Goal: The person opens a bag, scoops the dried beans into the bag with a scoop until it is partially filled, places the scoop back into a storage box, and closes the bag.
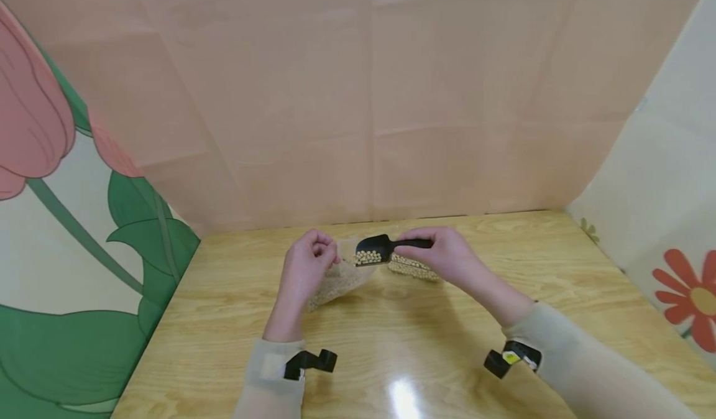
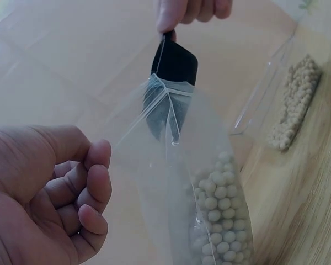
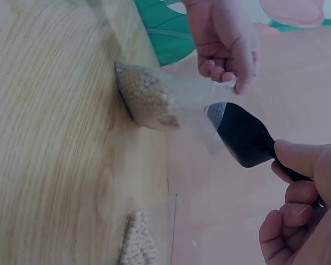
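A clear plastic bag (image 1: 334, 287), partly filled with pale round pellets like soybeans (image 2: 223, 204), stands on the table. My left hand (image 1: 304, 263) pinches the rim of its mouth between thumb and forefinger, the other fingers curled. From the right, my right hand (image 1: 447, 254) grips the handle of a black scoop (image 1: 376, 248). Its blade holds a small heap of the pellets in the head view. In the left wrist view the scoop's front end lies inside the bag's mouth, seen through the film. The right wrist view shows the scoop (image 3: 244, 135) from its dark underside.
A clear box (image 1: 413, 268) of the same pellets sits on the wooden table (image 1: 391, 338) behind the scoop, partly hidden by my right hand. A pink sheet (image 1: 358, 108) rises at the table's back edge. Flower-patterned panels (image 1: 643, 220) flank both sides.
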The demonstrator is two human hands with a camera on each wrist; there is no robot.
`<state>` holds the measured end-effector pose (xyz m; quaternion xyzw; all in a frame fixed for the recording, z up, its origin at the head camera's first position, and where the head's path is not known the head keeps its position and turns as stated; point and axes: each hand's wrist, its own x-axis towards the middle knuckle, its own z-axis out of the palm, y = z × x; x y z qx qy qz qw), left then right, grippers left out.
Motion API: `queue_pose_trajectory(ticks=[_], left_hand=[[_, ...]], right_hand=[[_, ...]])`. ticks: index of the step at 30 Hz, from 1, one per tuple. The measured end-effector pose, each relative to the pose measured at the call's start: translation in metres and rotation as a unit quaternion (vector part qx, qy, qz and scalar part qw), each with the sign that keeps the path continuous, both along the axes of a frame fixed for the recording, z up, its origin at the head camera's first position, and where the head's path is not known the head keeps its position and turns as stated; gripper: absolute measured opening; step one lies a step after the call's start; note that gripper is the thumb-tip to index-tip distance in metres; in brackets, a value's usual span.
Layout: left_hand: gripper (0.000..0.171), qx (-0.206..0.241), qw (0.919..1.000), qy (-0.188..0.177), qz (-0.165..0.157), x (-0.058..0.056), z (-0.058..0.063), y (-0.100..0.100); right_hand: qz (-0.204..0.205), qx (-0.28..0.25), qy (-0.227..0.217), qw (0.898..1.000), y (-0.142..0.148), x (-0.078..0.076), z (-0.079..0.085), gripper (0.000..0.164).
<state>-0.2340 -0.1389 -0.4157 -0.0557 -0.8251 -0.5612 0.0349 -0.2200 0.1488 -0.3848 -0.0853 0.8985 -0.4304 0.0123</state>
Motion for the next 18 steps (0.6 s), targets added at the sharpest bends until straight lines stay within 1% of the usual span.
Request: queue_pose_trajectory(ticks=[5,11,14,18], left_hand=[[0.006,0.002,1.0,0.008,0.002,0.0,0.001,-0.002],[0.006,0.008,0.9999,0.012,-0.001,0.001,0.001,-0.003],[0.006,0.007,0.9999,0.014,-0.002,0.002,0.0,-0.003],[0.005,0.005,0.9999,0.015,-0.003,0.0,-0.001,-0.003]], right_hand=[[0.008,0.028,0.027,0.999,-0.006,0.001,0.004,0.031],[0.014,0.055,0.061,0.996,-0.01,0.006,0.008,0.029],[0.014,0.057,0.061,0.996,-0.01,0.008,0.01,0.029],[0.013,0.04,0.053,0.998,-0.008,0.007,0.013,0.03]])
